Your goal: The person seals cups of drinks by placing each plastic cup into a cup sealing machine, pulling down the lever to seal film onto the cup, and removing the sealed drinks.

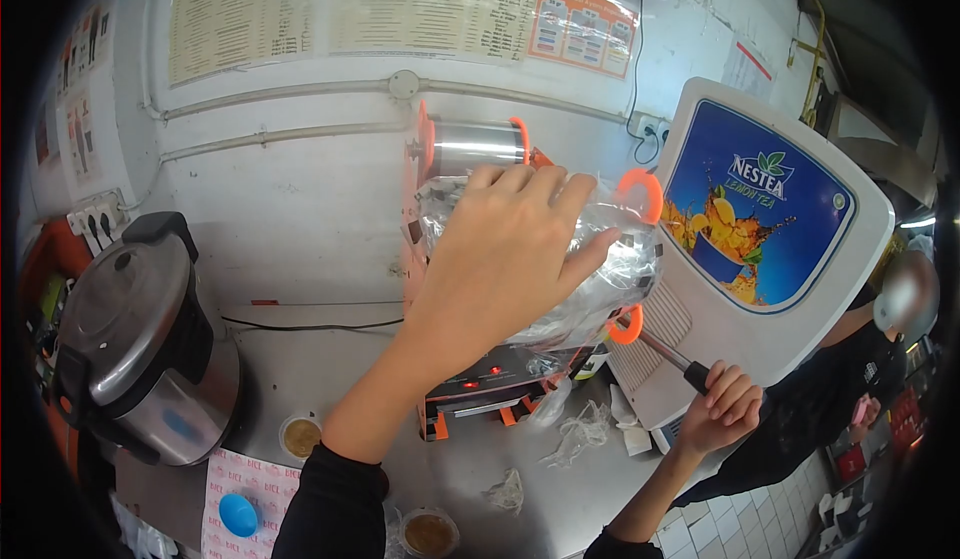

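Note:
A cup sealing machine (490,371) with orange parts and small red lights stands on the steel counter. My left hand (510,239) lies over the clear printed plastic film (625,269) on top of it, fingers spread and thumb apart; the hand hides part of the film. Behind it, a shiny metal roller (480,147) sits between orange end discs. On the right, my right hand (730,399) is closed around the black grip of the lever handle (668,352), which slants down from the machine. Cups with brown contents, one cup (429,533) and another cup (300,437), stand nearby.
A large rice cooker (150,359) stands at left, near a blue cup (238,515) on printed paper (265,479). Crumpled plastic scraps (580,437) lie on the counter. A Nestea dispenser (760,209) is close at right. Behind it is another person (800,424) in black.

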Action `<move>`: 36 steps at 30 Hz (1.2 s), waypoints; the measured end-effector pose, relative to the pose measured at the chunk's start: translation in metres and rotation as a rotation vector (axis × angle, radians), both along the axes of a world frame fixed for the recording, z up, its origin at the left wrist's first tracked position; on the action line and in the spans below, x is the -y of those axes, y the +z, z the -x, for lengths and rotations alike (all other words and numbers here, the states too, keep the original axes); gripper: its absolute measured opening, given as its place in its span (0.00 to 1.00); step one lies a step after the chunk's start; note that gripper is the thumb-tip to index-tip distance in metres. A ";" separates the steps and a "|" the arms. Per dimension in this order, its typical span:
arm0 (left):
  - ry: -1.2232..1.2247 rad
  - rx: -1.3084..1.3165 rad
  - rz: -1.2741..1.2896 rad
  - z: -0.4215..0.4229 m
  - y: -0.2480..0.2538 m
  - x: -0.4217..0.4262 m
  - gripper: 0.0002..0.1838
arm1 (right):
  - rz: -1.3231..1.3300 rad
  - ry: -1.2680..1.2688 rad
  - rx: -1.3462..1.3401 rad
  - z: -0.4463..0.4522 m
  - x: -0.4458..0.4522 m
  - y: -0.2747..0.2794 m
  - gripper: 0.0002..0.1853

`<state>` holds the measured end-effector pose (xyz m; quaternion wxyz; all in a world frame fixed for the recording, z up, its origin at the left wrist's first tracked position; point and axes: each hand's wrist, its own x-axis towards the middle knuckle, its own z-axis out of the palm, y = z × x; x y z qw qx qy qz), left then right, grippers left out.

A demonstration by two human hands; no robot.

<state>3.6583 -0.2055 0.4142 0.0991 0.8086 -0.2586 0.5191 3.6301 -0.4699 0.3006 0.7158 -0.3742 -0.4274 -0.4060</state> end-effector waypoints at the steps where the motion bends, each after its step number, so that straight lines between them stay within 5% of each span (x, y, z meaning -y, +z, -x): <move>1: -0.001 0.002 0.002 0.000 0.000 -0.001 0.18 | -0.010 0.003 0.006 -0.001 -0.001 0.000 0.21; 8: 0.016 0.025 -0.029 0.000 -0.002 0.001 0.18 | -0.172 -0.115 0.080 -0.014 -0.019 0.012 0.20; 13: -0.002 0.025 -0.047 -0.001 0.000 0.001 0.18 | -0.300 -0.212 -0.226 -0.060 -0.043 0.115 0.20; 18: 0.005 -0.017 -0.046 0.001 0.001 0.001 0.19 | 0.223 -0.329 -0.375 -0.181 -0.081 0.216 0.22; 22: -0.067 -0.032 -0.016 -0.001 0.003 -0.005 0.17 | 0.582 -0.415 -0.385 -0.234 -0.085 0.227 0.22; 24: -0.616 0.018 0.175 0.014 0.008 -0.014 0.13 | 0.703 -0.482 -0.439 -0.226 -0.085 0.198 0.25; 26: -0.499 0.094 0.163 0.051 -0.008 -0.035 0.11 | 1.019 -0.672 -0.234 -0.203 -0.069 0.154 0.26; 28: -0.378 0.095 0.180 0.094 -0.045 -0.059 0.11 | 0.737 -0.288 -0.405 -0.179 -0.049 0.087 0.22; 31: -0.254 -0.151 0.324 0.163 -0.112 -0.086 0.09 | 0.286 -0.510 -0.638 -0.149 -0.034 -0.080 0.15; 32: -0.198 -0.234 0.436 0.178 -0.134 -0.089 0.08 | 0.125 -0.515 -0.979 -0.120 -0.043 -0.135 0.18; 33: -0.138 -0.315 0.547 0.189 -0.154 -0.089 0.07 | 0.373 -0.452 -1.072 -0.098 -0.044 -0.197 0.17; 34: -0.129 -0.332 0.549 0.196 -0.169 -0.084 0.07 | 0.458 -0.103 -1.183 -0.080 -0.050 -0.254 0.16; 35: -0.117 -0.455 0.767 0.202 -0.183 -0.078 0.06 | 0.393 0.073 -1.551 -0.051 -0.086 -0.250 0.17; 36: -0.101 -0.580 0.986 0.206 -0.194 -0.073 0.06 | 0.353 0.426 -1.456 -0.033 -0.101 -0.251 0.20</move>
